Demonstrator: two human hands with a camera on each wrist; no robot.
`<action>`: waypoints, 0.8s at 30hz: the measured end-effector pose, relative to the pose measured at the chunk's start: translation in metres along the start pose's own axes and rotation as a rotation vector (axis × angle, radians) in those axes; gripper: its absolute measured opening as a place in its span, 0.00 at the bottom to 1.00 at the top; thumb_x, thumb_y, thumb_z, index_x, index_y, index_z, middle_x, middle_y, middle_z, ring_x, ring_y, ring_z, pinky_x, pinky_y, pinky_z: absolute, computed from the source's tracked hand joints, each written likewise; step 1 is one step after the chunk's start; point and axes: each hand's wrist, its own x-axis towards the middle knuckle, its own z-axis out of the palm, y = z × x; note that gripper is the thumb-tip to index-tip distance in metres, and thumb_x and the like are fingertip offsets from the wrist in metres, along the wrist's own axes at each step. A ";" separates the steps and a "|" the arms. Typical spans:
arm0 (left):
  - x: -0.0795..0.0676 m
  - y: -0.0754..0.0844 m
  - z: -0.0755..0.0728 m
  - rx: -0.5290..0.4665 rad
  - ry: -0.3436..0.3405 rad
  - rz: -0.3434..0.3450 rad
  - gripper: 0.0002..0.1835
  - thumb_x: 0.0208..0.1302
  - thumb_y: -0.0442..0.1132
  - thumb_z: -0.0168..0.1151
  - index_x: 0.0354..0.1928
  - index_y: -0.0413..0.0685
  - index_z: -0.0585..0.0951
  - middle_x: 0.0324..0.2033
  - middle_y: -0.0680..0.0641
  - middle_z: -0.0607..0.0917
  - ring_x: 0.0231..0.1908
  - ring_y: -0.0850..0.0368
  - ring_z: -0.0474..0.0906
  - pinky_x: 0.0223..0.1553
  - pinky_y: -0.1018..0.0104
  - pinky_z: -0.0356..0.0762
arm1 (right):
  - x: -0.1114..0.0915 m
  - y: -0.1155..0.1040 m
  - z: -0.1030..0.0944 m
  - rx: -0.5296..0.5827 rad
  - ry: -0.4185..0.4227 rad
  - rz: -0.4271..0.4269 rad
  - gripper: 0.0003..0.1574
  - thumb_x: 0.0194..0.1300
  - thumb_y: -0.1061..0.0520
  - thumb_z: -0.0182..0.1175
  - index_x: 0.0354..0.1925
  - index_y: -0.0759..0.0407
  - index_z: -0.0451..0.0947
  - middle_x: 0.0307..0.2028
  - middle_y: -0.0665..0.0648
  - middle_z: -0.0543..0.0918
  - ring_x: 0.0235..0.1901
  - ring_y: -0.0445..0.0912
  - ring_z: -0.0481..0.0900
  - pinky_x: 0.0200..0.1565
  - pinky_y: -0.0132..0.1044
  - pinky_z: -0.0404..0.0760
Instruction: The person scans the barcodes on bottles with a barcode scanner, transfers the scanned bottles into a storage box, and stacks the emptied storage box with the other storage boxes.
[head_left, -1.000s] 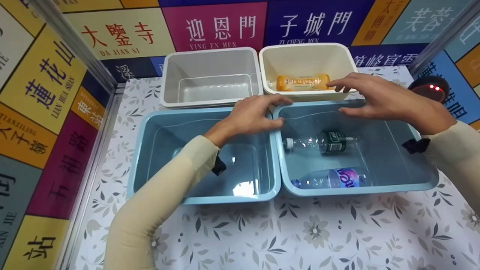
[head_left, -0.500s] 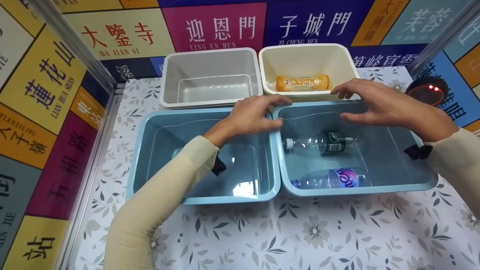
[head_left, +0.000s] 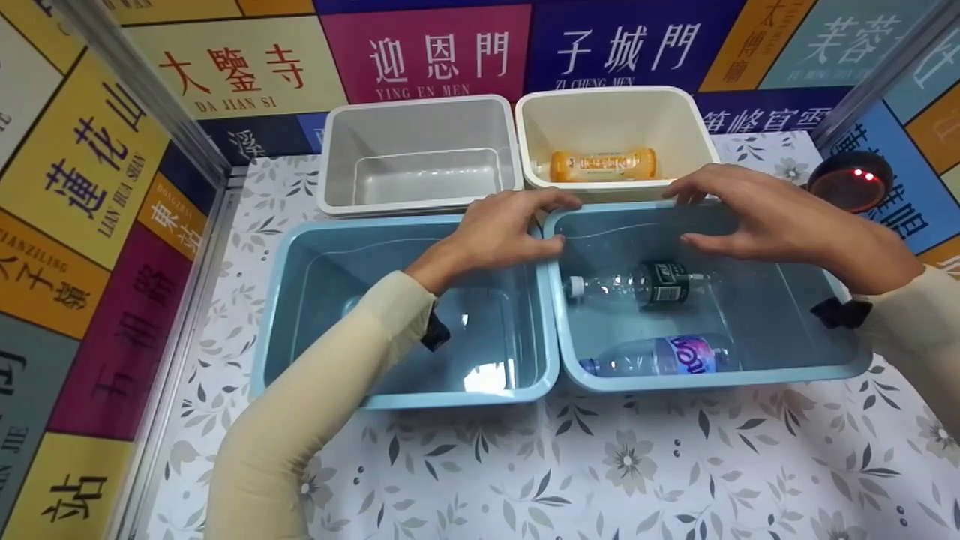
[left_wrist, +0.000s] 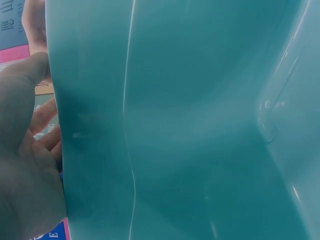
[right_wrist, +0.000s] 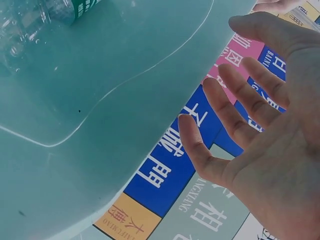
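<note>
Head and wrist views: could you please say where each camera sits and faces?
Head: worn there, facing forward and down over blue bins; left hand, right hand show.
Left wrist: worn there, facing a bin wall; left hand shows.
Right wrist: likewise, facing the right bin; mainly right hand shows.
Head and right wrist share the green-labelled bottle.

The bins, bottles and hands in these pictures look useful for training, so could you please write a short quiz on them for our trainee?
1. How many bottles lie in the right blue bin?
2. True or false: the orange bottle lies in the grey bin.
3. In the right wrist view, what does the right hand hold? A) the orange bottle, B) nothing, C) the white cap.

Key
1. Two: the green-label bottle and the purple-label bottle.
2. False: it lies in the cream bin.
3. B.
</note>
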 end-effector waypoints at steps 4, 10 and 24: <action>-0.001 -0.001 0.000 -0.001 0.002 0.004 0.31 0.73 0.53 0.65 0.77 0.65 0.75 0.71 0.59 0.82 0.58 0.61 0.80 0.60 0.63 0.78 | -0.003 -0.004 0.001 0.005 -0.003 0.003 0.38 0.64 0.57 0.78 0.69 0.54 0.78 0.59 0.61 0.84 0.60 0.57 0.80 0.63 0.70 0.78; 0.000 0.000 0.000 0.003 0.000 0.010 0.32 0.73 0.53 0.65 0.77 0.65 0.75 0.71 0.59 0.82 0.56 0.60 0.80 0.57 0.63 0.78 | -0.005 -0.011 0.004 0.011 -0.031 -0.031 0.35 0.66 0.55 0.77 0.68 0.53 0.78 0.61 0.58 0.85 0.62 0.55 0.81 0.65 0.66 0.79; 0.001 0.000 0.000 -0.002 -0.003 0.012 0.31 0.73 0.53 0.65 0.77 0.65 0.75 0.70 0.57 0.83 0.53 0.59 0.80 0.55 0.61 0.78 | -0.006 -0.019 0.016 0.000 -0.109 -0.056 0.33 0.67 0.51 0.77 0.67 0.53 0.80 0.62 0.54 0.85 0.65 0.54 0.81 0.64 0.63 0.81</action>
